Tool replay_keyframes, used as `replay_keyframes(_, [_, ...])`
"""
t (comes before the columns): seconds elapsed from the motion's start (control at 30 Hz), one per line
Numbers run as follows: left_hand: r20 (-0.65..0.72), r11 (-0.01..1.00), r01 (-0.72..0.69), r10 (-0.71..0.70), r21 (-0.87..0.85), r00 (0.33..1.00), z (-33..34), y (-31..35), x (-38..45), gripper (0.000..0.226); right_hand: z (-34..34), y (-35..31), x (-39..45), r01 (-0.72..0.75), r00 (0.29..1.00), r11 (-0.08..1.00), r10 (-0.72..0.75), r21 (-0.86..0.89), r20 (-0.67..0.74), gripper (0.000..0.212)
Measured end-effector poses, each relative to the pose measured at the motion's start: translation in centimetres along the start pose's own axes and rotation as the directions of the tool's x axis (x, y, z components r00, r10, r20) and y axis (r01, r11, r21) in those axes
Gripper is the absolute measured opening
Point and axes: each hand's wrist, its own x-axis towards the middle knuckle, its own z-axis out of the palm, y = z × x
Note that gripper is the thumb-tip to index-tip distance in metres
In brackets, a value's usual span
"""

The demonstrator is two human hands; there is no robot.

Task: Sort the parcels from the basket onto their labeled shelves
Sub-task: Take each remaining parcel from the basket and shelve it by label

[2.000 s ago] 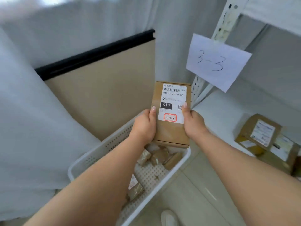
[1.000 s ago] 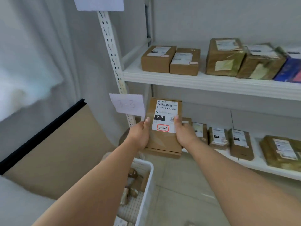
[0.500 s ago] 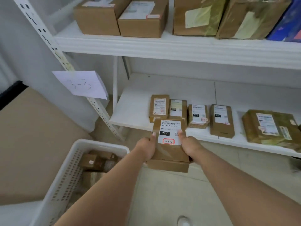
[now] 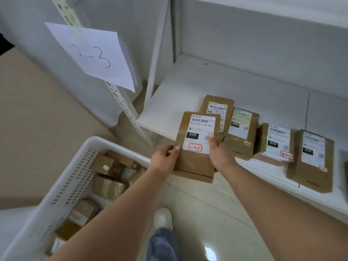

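A white shelf [image 4: 188, 87] fills the far right, its board running from the middle of the view off to the right edge, with a perforated upright [image 4: 130, 117] at its left front corner. At lower left stands a white slotted basket [image 4: 62, 187], with several brown parcels lying jumbled inside it. A white paper sign [image 4: 94, 55] hangs on the upright, handwritten "3-3". On the shelf, near its front edge, four brown boxes lie flat in a row, labels up: a far one [image 4: 216, 108], one [image 4: 243, 129] just right of it and touching it, a third [image 4: 276, 146], and a longer box [image 4: 314, 159] furthest right. In front of the row, over the shelf's near edge and the floor, a parcel [image 4: 197, 147] is held label-up; its white label carries a barcode, a black "010" block and a red-ringed handwritten mark that seems to read "3-3-1". The left hand [image 4: 165, 159] grips the parcel's left edge, thumb on top; the right hand [image 4: 220, 153] grips its right edge, thumb on the label. A white shoe [image 4: 162, 218] shows on the tiled floor below.
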Motion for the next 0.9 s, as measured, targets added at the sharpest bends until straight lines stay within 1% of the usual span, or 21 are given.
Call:
replay_keyframes(0.13, [-0.026, 0.992, -0.052, 0.05, -0.119, 0.998, -3.4, -0.1, 5.8, 0.041, 2.7, -4.8, 5.5, 0.012, 0.998, 0.997, -0.017, -0.08, -0.065, 0.066])
replay_keyframes(0.23, [-0.049, 0.98, -0.098, 0.091, -0.173, 0.995, -5.9, 0.4, 10.0, 0.039, 4.8, -8.0, 9.1, 0.038, 0.993, 0.999, -0.039, -0.01, -0.111, 0.059])
replay_keyframes(0.3, [-0.057, 0.979, -0.139, 0.132, -0.148, 0.99, -7.0, 0.8, 12.4, 0.033, 5.9, -9.5, 11.1, 0.055, 0.986, 0.998, -0.05, 0.03, -0.161, 0.056])
replay_keyframes(0.33, [-0.06, 0.978, -0.158, 0.151, -0.139, 0.987, -7.4, 1.0, 13.5, 0.03, 6.3, -10.0, 12.0, 0.063, 0.98, 0.998, -0.058, 0.018, -0.189, 0.055])
replay_keyframes(0.4, [-0.064, 0.974, -0.182, 0.175, -0.135, 0.982, -7.7, 1.3, 15.6, 0.025, 6.7, -10.6, 13.8, 0.075, 0.969, 0.995, -0.087, -0.06, -0.229, 0.052])
replay_keyframes(0.47, [-0.083, 0.97, -0.208, 0.198, -0.128, 0.977, -7.6, 1.4, 17.6, 0.022, 6.9, -10.8, 15.3, 0.057, 0.961, 0.973, -0.113, -0.222, -0.252, 0.049])
replay_keyframes(0.5, [-0.092, 0.967, -0.225, 0.215, -0.116, 0.972, -7.5, 1.3, 18.5, 0.021, 6.9, -10.8, 15.9, 0.036, 0.957, 0.942, -0.129, -0.333, -0.261, 0.049])
replay_keyframes(0.57, [-0.085, 0.962, -0.258, 0.251, -0.087, 0.964, -7.0, 1.2, 19.9, 0.023, 6.9, -10.6, 17.0, -0.003, 0.942, 0.833, -0.183, -0.554, -0.281, 0.048])
replay_keyframes(0.63, [-0.052, 0.961, -0.269, 0.265, -0.068, 0.963, -6.3, 1.0, 21.2, 0.026, 7.0, -10.2, 18.0, -0.03, 0.923, 0.723, -0.245, -0.69, -0.298, 0.049])
replay_keyframes(0.7, [-0.032, 0.965, -0.255, 0.253, -0.062, 0.967, -5.4, 0.6, 22.4, 0.027, 7.2, -9.7, 19.0, -0.05, 0.911, 0.634, -0.287, -0.772, -0.295, 0.052])
replay_keyframes(0.77, [-0.026, 0.967, -0.254, 0.254, -0.004, 0.967, -4.5, 0.3, 23.4, 0.027, 7.2, -9.2, 20.0, -0.061, 0.905, 0.572, -0.314, -0.818, -0.287, 0.053])
replay_keyframes(0.9, [0.005, 0.957, -0.253, 0.255, 0.14, 0.967, -3.1, 0.0, 24.8, 0.031, 7.2, -8.4, 21.3, -0.055, 0.904, 0.525, -0.335, -0.849, -0.266, 0.048])
